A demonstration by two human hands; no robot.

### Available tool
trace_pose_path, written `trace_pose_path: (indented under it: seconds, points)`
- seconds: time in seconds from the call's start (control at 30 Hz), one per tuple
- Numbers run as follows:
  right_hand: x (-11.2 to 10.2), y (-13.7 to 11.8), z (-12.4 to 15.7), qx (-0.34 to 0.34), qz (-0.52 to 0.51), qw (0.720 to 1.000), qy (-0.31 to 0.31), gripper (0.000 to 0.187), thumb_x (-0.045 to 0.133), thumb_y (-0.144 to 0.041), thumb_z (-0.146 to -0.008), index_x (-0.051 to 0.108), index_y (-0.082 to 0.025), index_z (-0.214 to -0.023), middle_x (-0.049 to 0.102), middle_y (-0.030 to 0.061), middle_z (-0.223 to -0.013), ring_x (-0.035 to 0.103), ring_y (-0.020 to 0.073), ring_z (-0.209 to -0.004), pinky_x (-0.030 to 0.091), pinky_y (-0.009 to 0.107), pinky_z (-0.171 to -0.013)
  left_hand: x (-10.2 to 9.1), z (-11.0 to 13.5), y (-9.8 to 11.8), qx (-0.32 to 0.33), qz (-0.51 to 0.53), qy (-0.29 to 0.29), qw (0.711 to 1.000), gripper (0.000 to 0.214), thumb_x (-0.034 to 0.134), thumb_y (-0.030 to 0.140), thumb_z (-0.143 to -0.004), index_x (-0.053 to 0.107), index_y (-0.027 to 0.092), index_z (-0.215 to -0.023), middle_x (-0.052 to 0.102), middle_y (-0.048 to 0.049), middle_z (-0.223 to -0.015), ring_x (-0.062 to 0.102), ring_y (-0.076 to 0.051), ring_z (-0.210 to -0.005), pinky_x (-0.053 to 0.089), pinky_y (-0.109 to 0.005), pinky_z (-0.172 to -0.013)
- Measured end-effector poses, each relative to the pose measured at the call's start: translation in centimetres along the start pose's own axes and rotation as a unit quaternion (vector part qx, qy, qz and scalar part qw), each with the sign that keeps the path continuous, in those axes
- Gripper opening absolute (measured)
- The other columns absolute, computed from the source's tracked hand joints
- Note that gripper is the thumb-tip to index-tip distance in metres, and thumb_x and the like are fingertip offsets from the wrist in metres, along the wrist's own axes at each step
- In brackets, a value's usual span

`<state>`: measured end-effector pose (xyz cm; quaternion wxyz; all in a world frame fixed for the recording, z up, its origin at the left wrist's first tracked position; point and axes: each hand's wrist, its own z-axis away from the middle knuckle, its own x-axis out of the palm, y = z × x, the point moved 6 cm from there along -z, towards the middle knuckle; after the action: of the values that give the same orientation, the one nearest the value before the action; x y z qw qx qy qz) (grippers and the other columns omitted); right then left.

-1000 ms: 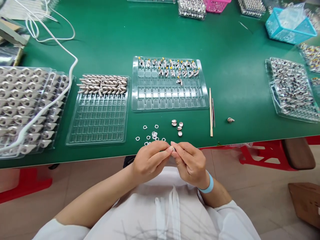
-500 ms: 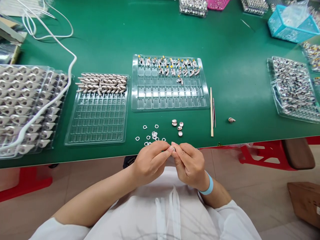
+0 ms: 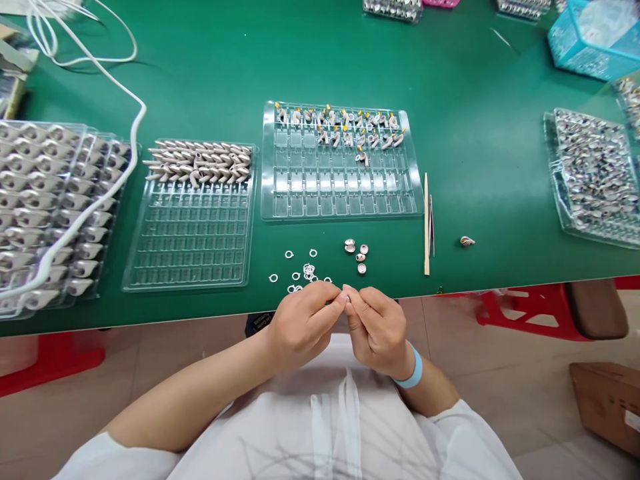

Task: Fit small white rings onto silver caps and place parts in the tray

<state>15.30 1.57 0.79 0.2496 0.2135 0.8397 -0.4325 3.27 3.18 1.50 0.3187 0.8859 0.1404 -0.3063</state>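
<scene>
My left hand [image 3: 306, 322] and my right hand [image 3: 376, 327] meet at the table's front edge, fingertips pinched together. Between them is a tiny silvery part [image 3: 348, 300], mostly covered by the fingers, so its kind cannot be made out. Just beyond my left hand lie several small white rings [image 3: 309, 269], each with a little tab. Several small round metallic-beige caps [image 3: 361, 257] rest past my right fingertips. Farther off, a clear blister tray [image 3: 340, 183] holds curved beige pieces [image 3: 349, 137] with yellow tips in its back rows.
Left stands another clear tray [image 3: 193, 240] with rows of beige shells [image 3: 200, 162], beside stacked trays [image 3: 37, 200] crossed by a white cable [image 3: 136, 143]. A wooden stick [image 3: 427, 227], tweezers [image 3: 432, 227] and one loose shell [image 3: 467, 241] lie right. Beyond are a filled tray [image 3: 595, 167] and blue basket [image 3: 575, 50].
The camera view has shifted slightly, so the table things appear a little displaced. Both hands keep the same pinch on the tiny part.
</scene>
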Motion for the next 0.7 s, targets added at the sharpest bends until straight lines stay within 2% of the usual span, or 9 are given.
trace_pose_path:
  seconds: [0.17,0.3,0.4,0.47,0.53,0.57,0.63,0.7]
  points:
    - [0.3,0.3,-0.2,0.015,-0.007,1.0,0.0,0.038,0.052,-0.007,-0.084,0.054,-0.011,-0.122,0.057,0.0068,-0.079,0.055,0.0148,-0.068,0.049,0.028,-0.057,0.0,-0.1,-0.6,-0.017,0.009,0.009,1.0,0.028,0.045,0.001,-0.083,0.052,0.017,-0.104,0.064,-0.008,-0.082,0.061,-0.015,-0.076,0.052,-0.025,-0.059]
    - [0.3,1.0,-0.5,0.067,-0.03,0.997,-0.007,0.034,0.049,-0.01,-0.087,0.056,-0.014,-0.121,0.062,0.0087,-0.088,0.057,0.0151,-0.072,0.05,0.028,-0.062,0.2,-0.6,-1.0,-0.047,0.036,0.018,0.998,0.025,0.05,0.0,-0.081,0.055,0.016,-0.1,0.066,-0.0095,-0.084,0.062,-0.016,-0.077,0.054,-0.027,-0.062]
    - [0.4,1.6,-0.9,0.111,-0.074,0.989,-0.065,0.034,0.045,-0.014,-0.091,0.054,-0.017,-0.124,0.062,0.0089,-0.097,0.06,0.0169,-0.086,0.052,0.031,-0.076,0.0,-1.0,-1.2,-0.079,0.058,0.027,0.995,0.022,0.054,0.003,-0.083,0.057,0.015,-0.101,0.068,-0.0098,-0.086,0.063,-0.016,-0.078,0.055,-0.028,-0.068]
    - [0.3,2.2,-1.0,0.131,-0.101,0.98,-0.114,0.039,0.044,-0.019,-0.092,0.047,-0.019,-0.131,0.062,0.0078,-0.101,0.061,0.0161,-0.086,0.053,0.029,-0.076,-0.7,-1.2,-1.7,-0.097,0.066,0.028,0.993,0.026,0.057,0.005,-0.083,0.057,0.017,-0.107,0.07,-0.0067,-0.086,0.064,-0.014,-0.078,0.055,-0.026,-0.07]
    - [-0.4,3.3,-0.9,0.168,-0.11,0.973,-0.113,0.047,0.045,-0.024,-0.092,0.037,-0.022,-0.138,0.062,0.0059,-0.099,0.063,0.0135,-0.075,0.054,0.025,-0.066,-2.4,-1.2,-3.0,-0.129,0.033,0.05,0.99,0.03,0.058,0.005,-0.082,0.058,0.018,-0.109,0.071,-0.0035,-0.083,0.065,-0.013,-0.078,0.055,-0.025,-0.073]
    - [-1.0,4.0,-0.7,0.188,-0.099,0.972,-0.1,0.049,0.045,-0.026,-0.092,0.035,-0.024,-0.139,0.062,0.0052,-0.1,0.063,0.0129,-0.073,0.054,0.024,-0.066,-3.6,-1.2,-3.9,-0.151,0.007,0.065,0.986,0.025,0.057,0.005,-0.082,0.06,0.018,-0.103,0.071,-0.0027,-0.083,0.066,-0.012,-0.077,0.055,-0.024,-0.073]
    - [-2.1,5.2,-0.4,0.203,-0.065,0.975,-0.061,0.045,0.046,-0.029,-0.092,0.04,-0.027,-0.136,0.062,0.0035,-0.098,0.064,0.0125,-0.071,0.054,0.022,-0.065,-6.7,-0.9,-6.2,-0.2,-0.042,0.108,0.973,0.015,0.057,0.008,-0.082,0.065,0.019,-0.089,0.071,-0.0015,-0.081,0.066,-0.011,-0.074,0.055,-0.023,-0.073]
    - [-2.7,6.1,-0.1,0.198,-0.028,0.979,-0.045,0.035,0.047,-0.031,-0.091,0.052,-0.029,-0.126,0.063,0.002,-0.096,0.064,0.0131,-0.072,0.053,0.022,-0.064,-9.8,-0.5,-8.7,-0.244,-0.09,0.145,0.955,0.009,0.06,0.014,-0.081,0.067,0.019,-0.084,0.072,-0.0027,-0.085,0.067,-0.013,-0.078,0.055,-0.025,-0.075]
